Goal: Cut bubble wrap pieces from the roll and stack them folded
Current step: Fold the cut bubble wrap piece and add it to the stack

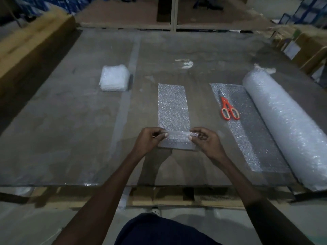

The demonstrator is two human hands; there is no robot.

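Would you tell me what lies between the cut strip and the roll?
In the head view, orange scissors lie on the unrolled sheet between strip and roll.

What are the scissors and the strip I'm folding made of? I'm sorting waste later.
Scissors: glossy orange handles, likely plastic; grey blades, probably steel. Cut strip, pinched by left hand and right hand: clear bubbled plastic film, glinting.
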